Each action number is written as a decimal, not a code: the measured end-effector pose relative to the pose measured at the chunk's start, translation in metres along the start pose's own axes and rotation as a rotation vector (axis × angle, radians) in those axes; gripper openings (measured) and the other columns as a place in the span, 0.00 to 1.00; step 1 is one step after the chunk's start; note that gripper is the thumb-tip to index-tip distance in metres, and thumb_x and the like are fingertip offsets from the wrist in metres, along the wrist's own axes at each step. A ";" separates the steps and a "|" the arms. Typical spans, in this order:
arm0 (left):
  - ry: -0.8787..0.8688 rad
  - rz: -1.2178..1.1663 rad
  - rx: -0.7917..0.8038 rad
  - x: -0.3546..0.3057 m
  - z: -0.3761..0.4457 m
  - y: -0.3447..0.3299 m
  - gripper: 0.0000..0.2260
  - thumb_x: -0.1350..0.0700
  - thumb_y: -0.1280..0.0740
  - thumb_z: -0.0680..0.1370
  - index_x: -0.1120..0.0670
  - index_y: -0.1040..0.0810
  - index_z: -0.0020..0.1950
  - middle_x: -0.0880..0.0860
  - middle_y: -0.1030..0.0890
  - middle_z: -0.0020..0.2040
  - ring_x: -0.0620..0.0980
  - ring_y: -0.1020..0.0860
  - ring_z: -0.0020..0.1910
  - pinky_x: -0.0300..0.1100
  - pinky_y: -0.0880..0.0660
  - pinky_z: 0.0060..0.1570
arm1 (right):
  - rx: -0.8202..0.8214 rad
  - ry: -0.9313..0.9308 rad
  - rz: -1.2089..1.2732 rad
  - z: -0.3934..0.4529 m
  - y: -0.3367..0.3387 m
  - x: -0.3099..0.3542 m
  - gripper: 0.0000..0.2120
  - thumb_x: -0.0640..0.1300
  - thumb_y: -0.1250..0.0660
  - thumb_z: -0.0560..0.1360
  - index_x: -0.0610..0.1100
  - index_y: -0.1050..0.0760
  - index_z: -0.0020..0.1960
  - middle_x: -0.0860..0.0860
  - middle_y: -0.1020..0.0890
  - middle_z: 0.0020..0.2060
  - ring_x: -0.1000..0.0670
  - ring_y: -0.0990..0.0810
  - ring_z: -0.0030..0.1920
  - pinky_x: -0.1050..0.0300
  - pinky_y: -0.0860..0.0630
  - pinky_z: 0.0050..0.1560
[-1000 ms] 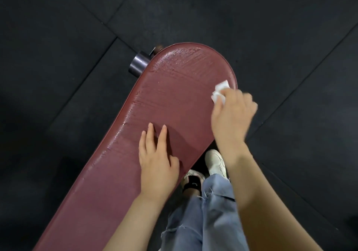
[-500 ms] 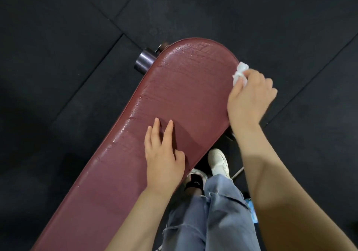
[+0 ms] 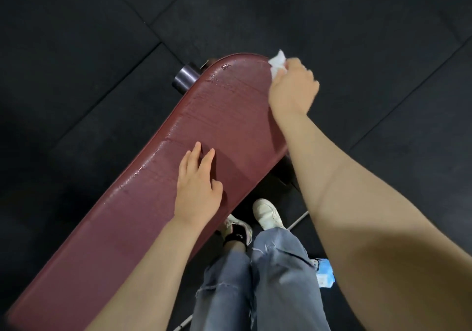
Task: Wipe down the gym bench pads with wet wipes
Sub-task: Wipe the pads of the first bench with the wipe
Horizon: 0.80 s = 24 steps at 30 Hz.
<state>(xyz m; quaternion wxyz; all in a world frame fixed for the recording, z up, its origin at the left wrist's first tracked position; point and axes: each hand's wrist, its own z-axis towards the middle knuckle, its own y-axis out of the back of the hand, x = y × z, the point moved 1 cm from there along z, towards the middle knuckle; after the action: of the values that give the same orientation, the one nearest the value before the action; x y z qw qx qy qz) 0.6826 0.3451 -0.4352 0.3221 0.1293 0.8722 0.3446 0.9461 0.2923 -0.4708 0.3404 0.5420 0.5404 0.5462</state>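
Fingers (image 3: 201, 155) of our left hand (image 3: 198, 190) lie straight and flat on the smooth maroon vinyl bench (image 3: 158, 190). Farther off, at one o'clock, our right hand (image 3: 292, 89) pinches a crumpled white wet wipe (image 3: 277, 61) against the pad's rounded, wet-streaked end.

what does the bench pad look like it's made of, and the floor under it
Pad: probably vinyl or faux leather, maroon with a slight sheen; wet streaks and droplets sit on top, not soaked in. Floor: likely rubber tiles, matte black, speckled grain with straight seams.
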 end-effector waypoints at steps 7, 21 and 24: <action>0.022 0.010 -0.015 -0.005 -0.014 0.017 0.29 0.60 0.38 0.79 0.51 0.41 0.80 0.53 0.45 0.81 0.54 0.50 0.80 0.50 0.49 0.77 | 0.223 -0.256 0.085 -0.033 0.013 -0.067 0.18 0.52 0.45 0.80 0.42 0.26 0.60 0.43 0.20 0.56 0.38 0.24 0.57 0.47 0.32 0.58; 0.210 -0.080 -0.174 -0.014 -0.136 0.024 0.29 0.59 0.39 0.79 0.50 0.41 0.80 0.54 0.44 0.81 0.53 0.49 0.80 0.48 0.51 0.77 | 0.566 0.086 0.406 -0.117 0.099 -0.051 0.10 0.51 0.37 0.73 0.44 0.24 0.42 0.52 0.21 0.36 0.51 0.22 0.39 0.55 0.26 0.41; 0.241 -0.082 -0.195 -0.001 -0.161 0.023 0.28 0.58 0.39 0.80 0.51 0.41 0.80 0.55 0.43 0.81 0.55 0.48 0.80 0.49 0.50 0.78 | 0.594 0.211 0.415 -0.138 0.113 -0.031 0.11 0.53 0.38 0.74 0.46 0.24 0.48 0.53 0.19 0.41 0.53 0.21 0.43 0.57 0.26 0.43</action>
<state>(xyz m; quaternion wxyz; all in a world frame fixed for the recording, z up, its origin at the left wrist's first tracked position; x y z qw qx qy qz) 0.5784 0.2783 -0.3295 0.2398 0.0192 0.8715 0.4273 0.8438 0.2116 -0.3455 -0.0072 0.6557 0.5862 0.4759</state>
